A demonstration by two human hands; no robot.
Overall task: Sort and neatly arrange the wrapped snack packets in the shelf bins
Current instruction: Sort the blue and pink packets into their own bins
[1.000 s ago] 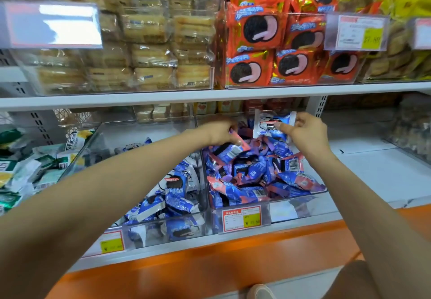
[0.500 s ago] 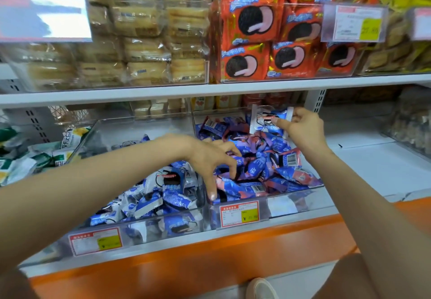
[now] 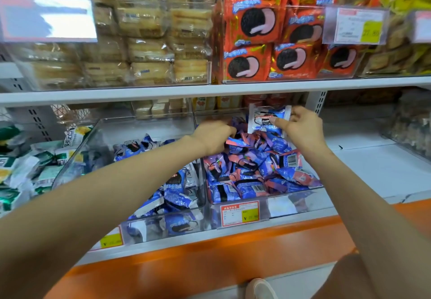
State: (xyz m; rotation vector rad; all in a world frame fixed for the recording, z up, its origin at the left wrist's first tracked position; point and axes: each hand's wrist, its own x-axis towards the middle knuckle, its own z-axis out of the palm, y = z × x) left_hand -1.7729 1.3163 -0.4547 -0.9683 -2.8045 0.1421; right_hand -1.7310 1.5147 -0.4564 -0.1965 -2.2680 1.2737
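Two clear bins stand side by side on the lower shelf. The right bin (image 3: 303, 202) is heaped with blue-and-pink wrapped snack packets (image 3: 251, 161). The left bin (image 3: 88, 135) holds blue-and-white packets (image 3: 177, 191) toward its front. My right hand (image 3: 300, 127) pinches one blue-and-white packet (image 3: 268, 119) upright above the back of the right bin. My left hand (image 3: 215, 135) reaches into the back of the right bin, fingers curled down among the packets; whether it grips one is hidden.
The upper shelf (image 3: 210, 90) carries bins of pale cake packs (image 3: 144, 42) and orange cookie packs (image 3: 275, 42), close above my hands. Green-and-white packets (image 3: 21, 170) lie at far left. A bare white shelf area (image 3: 373, 166) lies to the right. An orange ledge (image 3: 210, 259) runs below.
My left hand moved from the front divider of the bins up and back into the rear of the right bin. My right hand still holds its packet in about the same place.
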